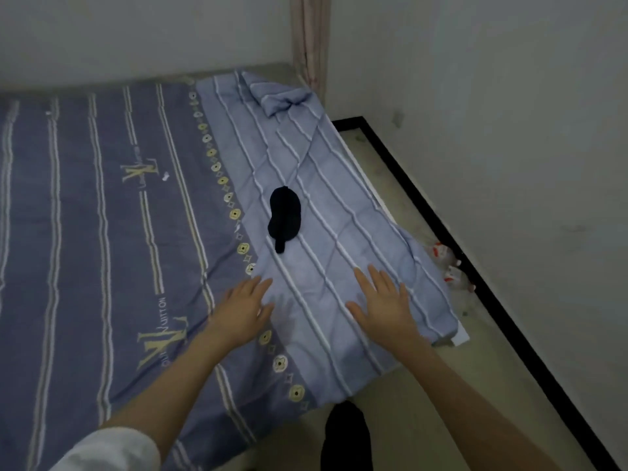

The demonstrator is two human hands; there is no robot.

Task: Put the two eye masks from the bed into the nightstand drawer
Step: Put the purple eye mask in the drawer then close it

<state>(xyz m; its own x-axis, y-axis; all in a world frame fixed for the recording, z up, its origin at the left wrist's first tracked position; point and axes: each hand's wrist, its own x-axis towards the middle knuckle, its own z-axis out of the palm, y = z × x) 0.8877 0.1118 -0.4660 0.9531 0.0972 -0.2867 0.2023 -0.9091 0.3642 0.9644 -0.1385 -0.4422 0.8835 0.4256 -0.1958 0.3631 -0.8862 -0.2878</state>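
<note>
A black eye mask [284, 217] lies on the light blue striped sheet of the bed [102, 232], a strap end pointing toward me. I cannot tell whether it is one mask or two stacked. My left hand [245, 306] hovers flat over the sheet, below and left of the mask, fingers apart, holding nothing. My right hand [383, 300] is spread flat below and right of the mask, also holding nothing. No nightstand or drawer is in view.
The bed's right edge runs diagonally beside a pale floor strip [424, 232] bounded by a black baseboard [475, 266] and white wall. Small white-and-red objects [448, 266] lie on the floor by the bed. A dark clothed leg [346, 436] shows at the bottom.
</note>
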